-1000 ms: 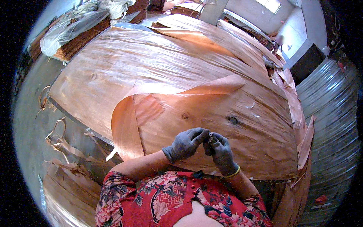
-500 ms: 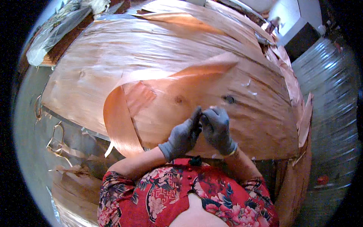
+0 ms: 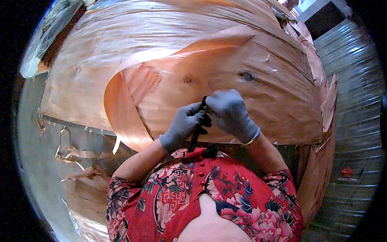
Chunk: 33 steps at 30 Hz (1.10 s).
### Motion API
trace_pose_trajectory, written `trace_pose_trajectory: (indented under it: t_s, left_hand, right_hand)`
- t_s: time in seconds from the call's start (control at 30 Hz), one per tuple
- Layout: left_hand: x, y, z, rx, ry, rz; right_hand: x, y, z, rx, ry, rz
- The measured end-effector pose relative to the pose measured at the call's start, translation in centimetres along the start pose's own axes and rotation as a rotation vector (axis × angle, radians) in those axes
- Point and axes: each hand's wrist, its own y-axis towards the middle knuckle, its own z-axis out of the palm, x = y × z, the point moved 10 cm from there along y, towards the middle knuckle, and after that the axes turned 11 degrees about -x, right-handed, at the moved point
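Both my hands wear grey gloves with dark fingers. My left hand [image 3: 184, 124] is closed round a slim dark stick-like tool [image 3: 194, 141], whose kind I cannot make out. It slants up between my hands, its lower end near my red flowered shirt. My right hand [image 3: 230, 111] is curled in beside the tool's upper end; whatever its fingers pinch is hidden. Beneath both hands lies a wide brown wood veneer sheet [image 3: 169, 97] with dark knots. To the left, a curled veneer strip [image 3: 121, 105] loops over the sheet and hangs past its near edge.
A dark hole [image 3: 245, 76] shows in the veneer beyond my right hand. Torn veneer pieces [image 3: 328, 101] stick out along the right side. Clear plastic film [image 3: 48, 36] covers something at the far left. Veneer scraps [image 3: 86, 173] lie below the near left edge.
My hands have drawn slightly apart and the dark tool now shows between them. The right hand has risen a little. The view has tilted, shifting the sheet upward.
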Motion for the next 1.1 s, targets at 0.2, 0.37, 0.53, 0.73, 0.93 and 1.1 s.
trace_pose_trajectory:
  t_s: [0.2,0.37,0.53,0.73,0.93,1.1]
  left_hand:
    - [1.1,0.3,-0.3,0.045,-0.182,-0.126]
    - [1.8,0.6,-1.1,0.044,-0.197,-0.147]
    - [2.3,0.6,-1.1,0.031,-0.173,-0.155]
    - [2.9,0.7,-1.4,0.029,-0.201,-0.155]
    - [3.6,0.1,-1.2,0.045,-0.065,-0.227]
    - [4.3,-0.7,-4.1,-0.014,0.098,-0.185]
  right_hand:
    - [-3.2,-1.3,-0.9,-0.143,0.174,0.278]
    - [-9.3,-8.1,4.3,-0.148,0.78,1.13]
    - [-7.8,-8.0,7.4,-0.047,1.12,1.167]
    - [-7.6,-8.0,7.8,0.031,0.983,1.192]
    - [-11.0,-9.6,7.9,-0.165,0.979,1.225]
    - [-14.1,-9.4,4.8,-0.336,0.856,1.289]
